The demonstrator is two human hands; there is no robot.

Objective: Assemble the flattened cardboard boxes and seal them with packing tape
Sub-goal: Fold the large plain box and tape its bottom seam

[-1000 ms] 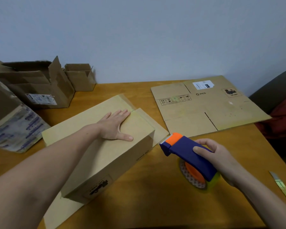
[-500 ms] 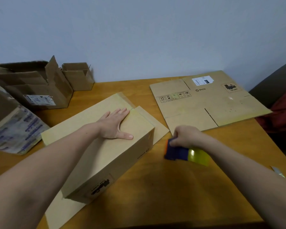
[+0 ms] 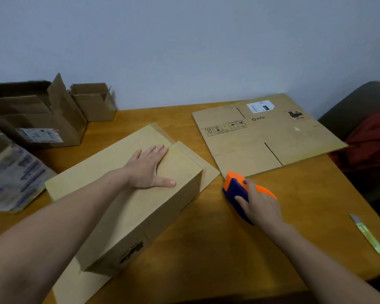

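Note:
A brown cardboard box [image 3: 140, 218] stands folded up on the wooden table [image 3: 206, 249], its loose flaps spread flat around it. My left hand [image 3: 149, 167] presses flat on the box's closed top, fingers straight. To the right of the box, my right hand [image 3: 259, 205] grips a blue and orange tape dispenser [image 3: 235, 185] just above the table. A flattened box [image 3: 266, 137] with a white label lies at the back right.
Open cardboard boxes [image 3: 40, 115] stand at the back left, a smaller one [image 3: 94, 102] beside them. A printed package [image 3: 15, 178] lies at the left edge. A utility knife [image 3: 367, 234] lies near the table's right edge. A dark chair with red cloth [image 3: 373, 139] is right.
My right hand turned the tape dispenser over and shifted it around beside the box, ending a little further right. My left hand has stayed pressed on the box top.

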